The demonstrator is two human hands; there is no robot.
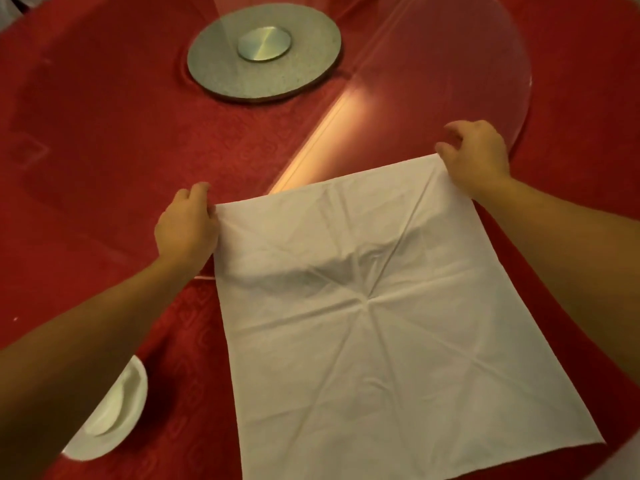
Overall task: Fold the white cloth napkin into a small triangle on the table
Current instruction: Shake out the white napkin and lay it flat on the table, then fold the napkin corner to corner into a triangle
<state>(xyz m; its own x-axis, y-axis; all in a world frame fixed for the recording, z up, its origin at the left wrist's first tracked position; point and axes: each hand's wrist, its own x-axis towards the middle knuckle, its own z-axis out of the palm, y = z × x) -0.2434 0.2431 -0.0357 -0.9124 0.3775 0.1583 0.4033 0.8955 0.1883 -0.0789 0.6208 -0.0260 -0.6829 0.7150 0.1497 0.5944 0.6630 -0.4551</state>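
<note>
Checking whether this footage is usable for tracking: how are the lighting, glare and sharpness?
Head view: dim, warm light tints the white cloth napkin yellowish; a bright glare streak crosses the clear glass turntable over the red patterned tablecloth; soft shadow sits mid-napkin; left hand and right hand look slightly soft; wide-angle bending at the edges.

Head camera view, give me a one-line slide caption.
Both hands hold far corners of unfolded white napkin over red table.

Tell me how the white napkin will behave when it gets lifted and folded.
The white napkin probably flops: it dips and wrinkles between the left hand and right hand pinching its far corners. It likely holds folds well, since sharp creases radiate from its centre. It looks thin and light, so it may slide on the red tablecloth.
</note>
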